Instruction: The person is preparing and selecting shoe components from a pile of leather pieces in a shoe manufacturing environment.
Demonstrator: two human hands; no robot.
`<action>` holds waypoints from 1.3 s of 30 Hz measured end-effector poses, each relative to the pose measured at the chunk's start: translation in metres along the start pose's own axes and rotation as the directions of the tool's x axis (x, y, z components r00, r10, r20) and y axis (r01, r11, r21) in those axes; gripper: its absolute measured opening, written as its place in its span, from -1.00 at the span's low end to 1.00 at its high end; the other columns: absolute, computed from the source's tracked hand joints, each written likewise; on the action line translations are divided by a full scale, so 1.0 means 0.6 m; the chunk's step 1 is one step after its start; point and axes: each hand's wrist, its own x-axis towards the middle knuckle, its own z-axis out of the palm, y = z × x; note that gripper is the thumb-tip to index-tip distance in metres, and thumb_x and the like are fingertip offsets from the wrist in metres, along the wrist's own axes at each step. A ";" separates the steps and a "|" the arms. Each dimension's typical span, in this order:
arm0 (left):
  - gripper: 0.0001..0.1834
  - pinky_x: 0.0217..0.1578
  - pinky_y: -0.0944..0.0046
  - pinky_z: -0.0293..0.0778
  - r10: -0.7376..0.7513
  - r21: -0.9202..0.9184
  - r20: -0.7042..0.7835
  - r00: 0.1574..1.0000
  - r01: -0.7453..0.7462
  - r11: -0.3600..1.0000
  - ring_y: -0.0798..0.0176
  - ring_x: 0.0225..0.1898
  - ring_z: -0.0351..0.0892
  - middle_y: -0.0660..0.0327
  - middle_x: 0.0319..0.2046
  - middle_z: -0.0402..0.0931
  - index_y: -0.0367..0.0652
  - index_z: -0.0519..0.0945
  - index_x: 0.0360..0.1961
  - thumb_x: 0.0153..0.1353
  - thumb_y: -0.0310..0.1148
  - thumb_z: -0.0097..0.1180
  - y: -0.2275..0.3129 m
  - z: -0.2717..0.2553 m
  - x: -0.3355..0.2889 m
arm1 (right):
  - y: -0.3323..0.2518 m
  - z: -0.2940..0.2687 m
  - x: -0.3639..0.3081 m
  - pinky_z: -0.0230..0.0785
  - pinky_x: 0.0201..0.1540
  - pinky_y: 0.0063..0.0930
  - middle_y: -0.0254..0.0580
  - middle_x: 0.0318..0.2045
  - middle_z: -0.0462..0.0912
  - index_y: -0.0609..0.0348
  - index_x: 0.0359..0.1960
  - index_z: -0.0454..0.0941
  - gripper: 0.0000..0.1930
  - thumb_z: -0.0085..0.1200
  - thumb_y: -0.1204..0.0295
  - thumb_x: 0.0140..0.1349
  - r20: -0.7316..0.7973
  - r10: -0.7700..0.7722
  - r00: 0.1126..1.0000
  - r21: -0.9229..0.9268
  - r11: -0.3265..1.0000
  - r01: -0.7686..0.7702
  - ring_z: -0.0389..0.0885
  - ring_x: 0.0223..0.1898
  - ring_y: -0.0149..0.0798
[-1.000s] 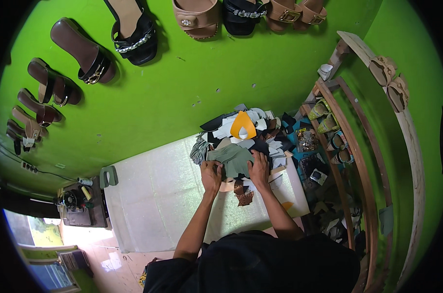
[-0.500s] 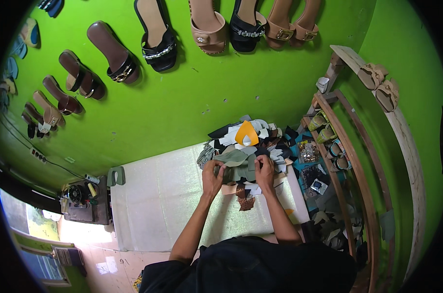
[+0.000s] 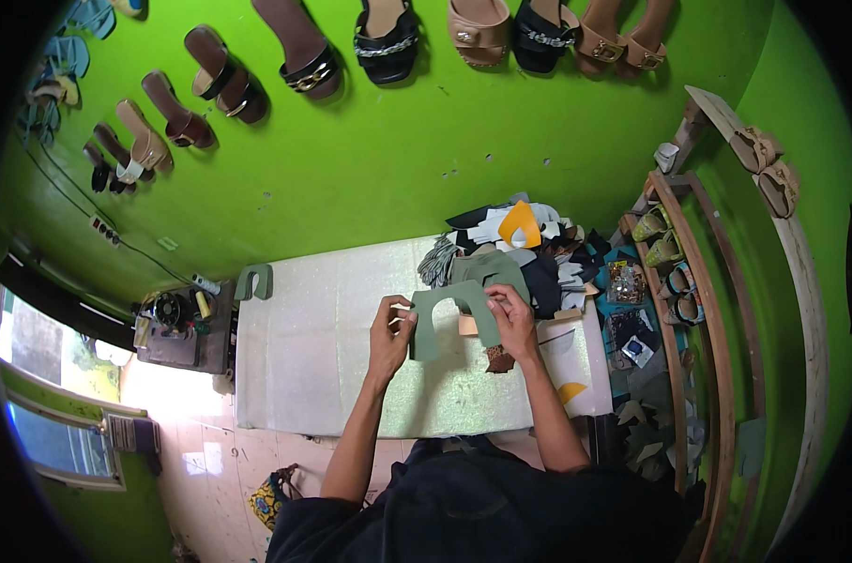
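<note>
A sage-green U-shaped cutout, like leather or fabric (image 3: 428,334), is held up between my two hands over the white-covered table (image 3: 323,338). My left hand (image 3: 391,340) pinches its left edge. At its upper right edge, my right hand (image 3: 514,324) grips it between thumb and fingers. The curved opening faces me. Just behind it, more sage-green material (image 3: 490,268) lies on a heap of scraps. A leopard-print scrap (image 3: 499,359) rests below my right hand. Toward the table's far left corner are green curved pieces (image 3: 254,281) of similar shape.
The scrap heap includes a yellow-orange piece (image 3: 520,225) and grey strips (image 3: 436,261). A wooden rack (image 3: 675,310) with sandals stands at the right. Sandals (image 3: 386,47) hang along the green wall. A small dark table (image 3: 190,333) with a fan is at the left.
Both hands have come away from the heap, toward me, and now hold the green U-shaped piece spread out between them. The whole view has shifted, with the wall sandals appearing farther right.
</note>
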 end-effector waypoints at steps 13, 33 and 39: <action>-0.79 -0.39 0.49 0.40 -0.075 -0.083 -0.183 0.980 0.061 0.995 0.56 -0.40 0.46 0.28 -0.22 0.54 -0.33 0.62 -0.06 0.29 -0.55 0.13 -0.001 -0.290 -0.208 | -0.109 0.255 -0.118 0.38 -0.28 -0.62 -0.30 -0.16 0.60 0.23 -0.06 0.61 -0.78 0.06 0.57 0.27 0.347 -0.004 0.938 -0.113 0.992 0.046 0.43 -0.39 -0.53; -0.54 -0.34 0.53 0.43 -0.111 -0.093 -0.387 0.915 0.081 0.992 0.56 -0.30 0.57 0.23 -0.02 0.60 -0.35 0.54 0.12 0.14 -0.70 0.09 -0.056 -0.734 -0.488 | -0.149 0.713 -0.258 0.50 -0.18 -0.55 -0.28 0.01 0.61 0.12 0.11 0.58 -0.54 0.24 0.61 0.13 0.746 0.033 0.665 0.002 0.999 -0.052 0.56 -0.32 -0.48; -0.50 -0.21 0.49 0.47 -0.115 -0.075 -0.331 0.937 0.095 0.993 0.51 -0.24 0.53 0.21 0.01 0.52 -0.33 0.53 0.15 0.13 -0.75 0.05 -0.059 -0.830 -0.442 | -0.117 0.814 -0.216 0.45 -0.23 -0.57 -0.27 -0.07 0.59 0.09 0.12 0.59 -0.51 0.25 0.62 0.09 0.730 0.005 0.683 0.002 1.000 -0.009 0.54 -0.35 -0.47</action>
